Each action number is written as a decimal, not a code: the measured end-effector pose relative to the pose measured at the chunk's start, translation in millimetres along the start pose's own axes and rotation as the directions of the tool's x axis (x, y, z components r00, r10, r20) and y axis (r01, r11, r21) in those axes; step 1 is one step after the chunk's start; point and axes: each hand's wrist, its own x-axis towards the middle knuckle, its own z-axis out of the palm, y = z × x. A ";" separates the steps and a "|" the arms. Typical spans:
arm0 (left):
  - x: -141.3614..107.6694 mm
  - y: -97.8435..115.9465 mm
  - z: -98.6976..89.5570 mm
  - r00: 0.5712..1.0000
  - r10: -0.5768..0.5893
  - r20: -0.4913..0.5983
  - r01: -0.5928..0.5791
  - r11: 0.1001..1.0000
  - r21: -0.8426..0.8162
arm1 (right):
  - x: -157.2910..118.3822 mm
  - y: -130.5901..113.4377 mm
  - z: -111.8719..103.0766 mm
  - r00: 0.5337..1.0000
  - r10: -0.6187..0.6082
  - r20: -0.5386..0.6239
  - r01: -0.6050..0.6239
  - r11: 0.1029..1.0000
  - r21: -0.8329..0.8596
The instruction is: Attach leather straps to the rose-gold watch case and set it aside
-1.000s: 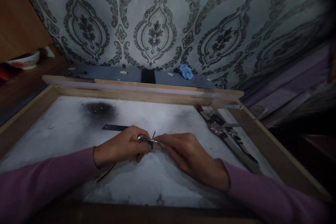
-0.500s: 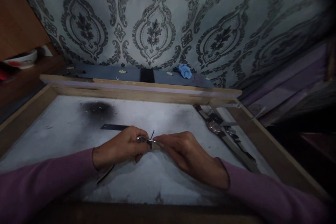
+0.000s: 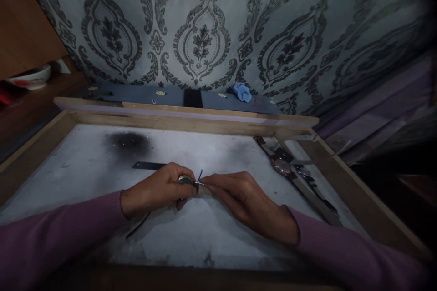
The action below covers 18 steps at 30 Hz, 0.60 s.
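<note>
Near the middle of the white work surface (image 3: 239, 241), my left hand (image 3: 160, 188) is closed around a watch (image 3: 185, 180) with a round metal case. My right hand (image 3: 242, 193) has its fingertips pinched on a slim metal tool (image 3: 200, 183), whose tip meets the watch's right edge. What kind of tool it is, I cannot make out. A thin dark piece (image 3: 200, 174) sticks up beside the tip. Behind my left hand lies a flat dark strap (image 3: 148, 165). Another thin dark strip (image 3: 138, 226) shows below my left wrist.
Wooden rims (image 3: 164, 120) border the surface. At the right lie a brown-strapped watch (image 3: 282, 166), a darker watch (image 3: 303, 173) and metal tools. A blue cloth (image 3: 242, 92) sits beyond the back rim. A bowl (image 3: 32, 77) stands at far left.
The watch in my left hand has tilted slightly, its face showing a little more. My right hand stays nearly in place with the tool at the watch's edge.
</note>
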 end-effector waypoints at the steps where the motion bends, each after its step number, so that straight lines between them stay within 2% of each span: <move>1: 0.1 0.3 -0.4 1.000 -0.002 0.000 0.002 1.000 -0.003 | -0.1 0.5 -0.6 1.000 -0.009 -0.003 0.009 1.000 0.002; 5: -0.4 2.7 -1.1 0.999 -0.029 -0.016 0.029 0.999 -0.015 | -1.5 1.9 -2.6 0.997 -0.027 -0.071 0.026 1.000 -0.005; 8: -0.6 4.0 -0.6 0.999 -0.034 -0.018 0.034 0.999 -0.020 | -1.9 1.2 -2.5 0.992 0.044 -0.116 -0.049 0.998 -0.036; 11: -0.4 3.8 0.1 1.000 -0.021 -0.015 0.021 0.999 -0.025 | -0.7 -0.7 -0.9 0.987 0.115 -0.115 -0.122 0.991 -0.048; 16: -0.4 3.9 1.1 1.000 -0.015 -0.027 0.014 0.999 -0.029 | 0.9 -3.2 1.4 0.976 0.150 -0.156 -0.161 0.985 -0.056; 18: 0.1 3.1 0.8 0.999 -0.015 -0.031 0.014 0.999 -0.029 | 0.9 -3.6 1.8 0.976 0.168 -0.136 -0.176 0.983 -0.047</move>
